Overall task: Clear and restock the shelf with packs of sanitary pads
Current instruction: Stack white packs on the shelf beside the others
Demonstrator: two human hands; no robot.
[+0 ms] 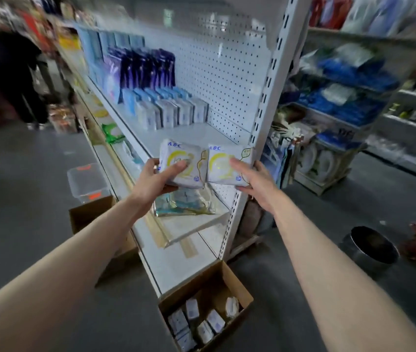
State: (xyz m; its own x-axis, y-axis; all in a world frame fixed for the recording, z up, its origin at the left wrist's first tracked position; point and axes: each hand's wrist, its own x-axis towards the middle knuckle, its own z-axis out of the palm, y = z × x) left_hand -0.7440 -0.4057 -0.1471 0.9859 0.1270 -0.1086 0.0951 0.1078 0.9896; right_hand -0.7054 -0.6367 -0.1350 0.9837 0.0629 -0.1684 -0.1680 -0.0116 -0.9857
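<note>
Two packs (pixel 179 156) gripped — left hand (pixel 155 181), right hand (pixel 254 183)

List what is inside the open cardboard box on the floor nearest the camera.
The cardboard box holds several loose white packs on its brown bottom. Anything beneath the packs is covered, and the picture's edge cuts off the near corner.

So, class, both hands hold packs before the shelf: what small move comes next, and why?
Probably move both forward onto the bare shelf to the right of the standing row: the left hand grips the left pack, the right hand the right pack, and that stretch has room.
</note>
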